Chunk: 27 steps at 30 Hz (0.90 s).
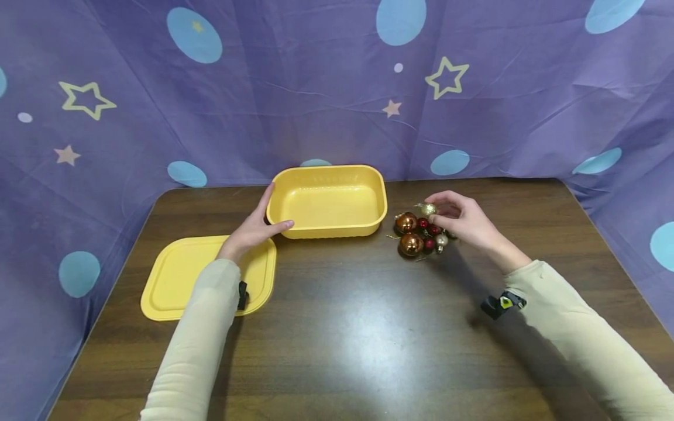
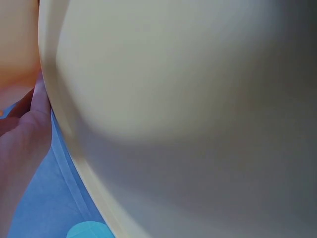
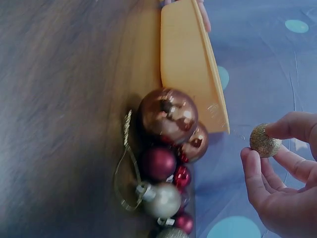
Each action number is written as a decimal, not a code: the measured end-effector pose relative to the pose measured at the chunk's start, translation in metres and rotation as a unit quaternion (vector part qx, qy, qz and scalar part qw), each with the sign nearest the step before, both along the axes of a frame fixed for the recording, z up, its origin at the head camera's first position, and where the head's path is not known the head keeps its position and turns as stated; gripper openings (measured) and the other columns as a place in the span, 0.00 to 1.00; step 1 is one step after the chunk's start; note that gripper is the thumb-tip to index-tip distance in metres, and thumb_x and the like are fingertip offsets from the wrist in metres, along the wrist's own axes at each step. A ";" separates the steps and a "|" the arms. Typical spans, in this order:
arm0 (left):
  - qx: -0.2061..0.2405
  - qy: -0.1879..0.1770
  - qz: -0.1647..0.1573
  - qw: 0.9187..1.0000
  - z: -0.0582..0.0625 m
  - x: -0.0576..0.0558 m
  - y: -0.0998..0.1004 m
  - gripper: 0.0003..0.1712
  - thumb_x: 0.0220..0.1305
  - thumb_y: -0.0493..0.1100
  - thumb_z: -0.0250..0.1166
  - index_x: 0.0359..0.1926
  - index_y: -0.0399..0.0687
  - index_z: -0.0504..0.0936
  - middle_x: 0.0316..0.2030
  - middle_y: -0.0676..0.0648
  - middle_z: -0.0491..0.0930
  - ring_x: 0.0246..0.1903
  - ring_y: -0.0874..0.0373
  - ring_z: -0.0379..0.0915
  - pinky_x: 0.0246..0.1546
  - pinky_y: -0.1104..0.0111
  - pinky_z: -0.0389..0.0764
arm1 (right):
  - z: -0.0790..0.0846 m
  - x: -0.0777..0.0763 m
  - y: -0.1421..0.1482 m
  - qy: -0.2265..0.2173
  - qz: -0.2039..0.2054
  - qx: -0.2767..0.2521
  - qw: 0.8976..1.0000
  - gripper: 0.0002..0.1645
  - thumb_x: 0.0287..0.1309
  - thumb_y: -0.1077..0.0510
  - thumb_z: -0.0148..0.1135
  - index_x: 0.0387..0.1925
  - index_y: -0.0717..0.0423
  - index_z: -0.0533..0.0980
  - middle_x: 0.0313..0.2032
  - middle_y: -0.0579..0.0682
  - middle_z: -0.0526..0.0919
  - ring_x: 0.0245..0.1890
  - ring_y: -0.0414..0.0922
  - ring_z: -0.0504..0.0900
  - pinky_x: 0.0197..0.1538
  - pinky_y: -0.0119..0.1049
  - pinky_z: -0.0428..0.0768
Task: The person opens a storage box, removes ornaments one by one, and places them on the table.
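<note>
My right hand (image 1: 463, 219) pinches a small gold glitter Christmas bauble (image 3: 265, 140) between thumb and fingertips, held above a cluster of other baubles. In that cluster lie two shiny copper baubles (image 1: 411, 244), several small red baubles (image 3: 159, 163) and a pale silver one (image 3: 163, 200) with a gold cord loop. To their left stands a deep yellow plastic container (image 1: 332, 231) with nothing in it. My left hand (image 1: 255, 227) grips its left end, thumb over the near rim and fingers along the outer side. In the left wrist view pale blurred surfaces fill most of the picture.
A flat yellow lid (image 1: 174, 280) lies on the wooden table (image 1: 337, 327) at the left, partly beneath my left forearm. A purple curtain (image 1: 316, 88) with stars and blue spots hangs right behind the table's far edge.
</note>
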<state>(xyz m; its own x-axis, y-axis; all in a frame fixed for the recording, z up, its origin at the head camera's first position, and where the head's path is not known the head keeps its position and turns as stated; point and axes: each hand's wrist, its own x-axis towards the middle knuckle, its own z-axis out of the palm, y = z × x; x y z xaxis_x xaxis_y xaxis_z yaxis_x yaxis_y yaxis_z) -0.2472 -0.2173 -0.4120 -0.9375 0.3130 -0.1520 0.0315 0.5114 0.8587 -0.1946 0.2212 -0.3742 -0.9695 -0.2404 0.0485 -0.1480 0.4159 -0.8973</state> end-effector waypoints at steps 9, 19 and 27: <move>0.001 -0.004 -0.001 1.000 0.003 0.003 0.002 0.60 0.63 0.47 0.67 0.76 0.63 0.29 0.75 0.48 0.31 0.72 0.42 0.34 0.69 0.49 0.42 | -0.015 0.013 0.025 0.018 -0.029 0.012 0.999 0.20 0.60 0.68 0.61 0.54 0.67 0.73 0.48 0.64 0.78 0.41 0.37 0.79 0.41 0.25 0.78; -0.011 -0.004 0.001 1.000 -0.006 -0.003 -0.003 0.60 0.62 0.52 0.67 0.75 0.73 0.28 0.75 0.53 0.31 0.72 0.44 0.33 0.69 0.49 0.42 | -0.038 0.032 0.042 0.039 -0.050 0.048 0.997 0.19 0.58 0.68 0.63 0.52 0.69 0.74 0.45 0.66 0.80 0.39 0.37 0.79 0.41 0.21 0.76; -0.012 -0.007 0.001 1.000 -0.007 -0.003 -0.003 0.60 0.62 0.53 0.67 0.74 0.73 0.28 0.75 0.51 0.31 0.72 0.44 0.34 0.69 0.49 0.42 | -0.050 0.039 0.046 0.074 -0.086 0.133 0.985 0.16 0.56 0.63 0.67 0.47 0.64 0.78 0.39 0.59 0.83 0.33 0.43 0.80 0.35 0.23 0.75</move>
<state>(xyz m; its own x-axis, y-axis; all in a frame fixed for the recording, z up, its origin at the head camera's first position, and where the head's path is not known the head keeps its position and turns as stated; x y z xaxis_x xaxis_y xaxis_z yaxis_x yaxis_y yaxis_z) -0.2500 -0.2201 -0.4189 -0.9361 0.3067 -0.1720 0.0188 0.5321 0.8464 -0.1555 0.2671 -0.4246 -0.9839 -0.0964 0.1505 -0.1763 0.6638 -0.7268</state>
